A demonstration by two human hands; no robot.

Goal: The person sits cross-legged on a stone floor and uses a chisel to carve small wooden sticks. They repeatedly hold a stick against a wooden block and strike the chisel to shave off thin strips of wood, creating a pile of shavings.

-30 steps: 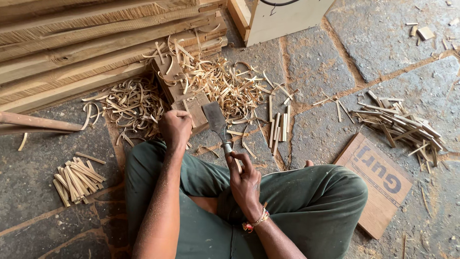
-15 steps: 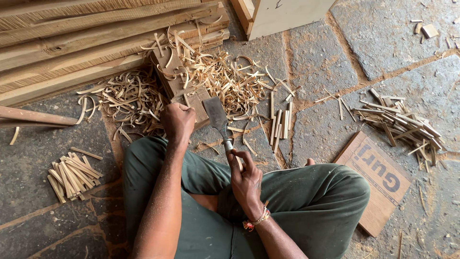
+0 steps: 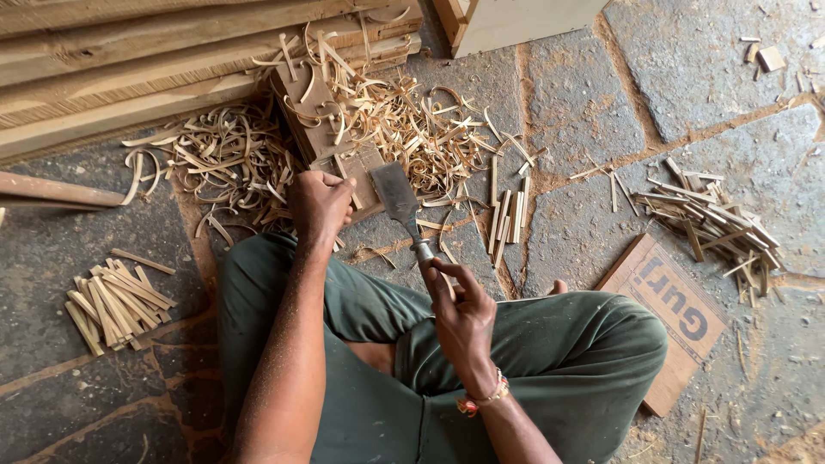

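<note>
I sit cross-legged in green trousers on a stone floor. My right hand (image 3: pixel 460 314) grips the handle of a broad flat-bladed knife (image 3: pixel 397 199), whose blade points away from me above a small wooden block (image 3: pixel 331 137). My left hand (image 3: pixel 320 204) is closed at the near end of that block, next to the blade; a thin wood strip seems pinched in its fingers, mostly hidden. Curled wood shavings (image 3: pixel 404 129) cover the block and the floor around it.
Long planks (image 3: pixel 129 60) lie stacked at the back left. A bundle of short cut sticks (image 3: pixel 116 301) rests at left, another heap (image 3: pixel 713 223) at right, a few strips (image 3: pixel 507 210) ahead. A flat cardboard piece (image 3: pixel 675 318) lies by my right knee. A pale box (image 3: pixel 516 21) stands behind.
The view has drifted slightly. Both hands stay at the block, the knife blade shifting only a little beside my left hand.
</note>
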